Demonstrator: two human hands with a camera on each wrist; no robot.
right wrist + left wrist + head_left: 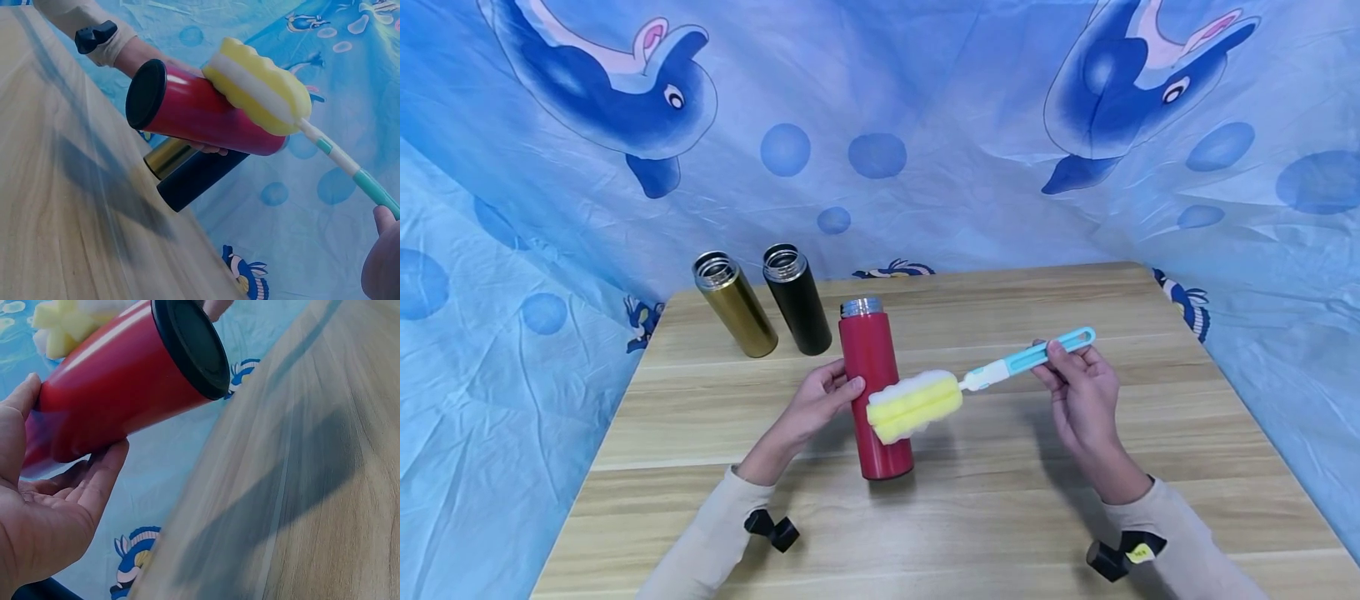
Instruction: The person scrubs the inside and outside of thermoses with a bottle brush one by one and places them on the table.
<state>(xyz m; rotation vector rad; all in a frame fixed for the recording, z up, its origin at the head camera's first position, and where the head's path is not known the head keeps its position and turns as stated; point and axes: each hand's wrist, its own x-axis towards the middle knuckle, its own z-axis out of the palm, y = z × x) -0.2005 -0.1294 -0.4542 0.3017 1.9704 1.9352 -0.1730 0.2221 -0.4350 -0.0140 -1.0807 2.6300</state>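
Observation:
My left hand [822,400] grips a red thermos bottle [871,358] round its middle, lifted above the table. Its lid is off, so the threaded steel neck shows at the top, and the left wrist view shows its black base [194,347]. In my right hand [1084,404] is a bottle brush, pinched by its light blue and white handle [1026,360]. The yellow and white sponge head [917,407] lies across the front of the bottle's lower half in the head view; the right wrist view shows the sponge [259,87] against or close beside the bottle's side.
A gold bottle [737,308] and a black bottle [799,304], both without lids, stand upright at the back left of the wooden table [1000,517]. Behind the table hangs a blue sheet [970,100] printed with dolphins.

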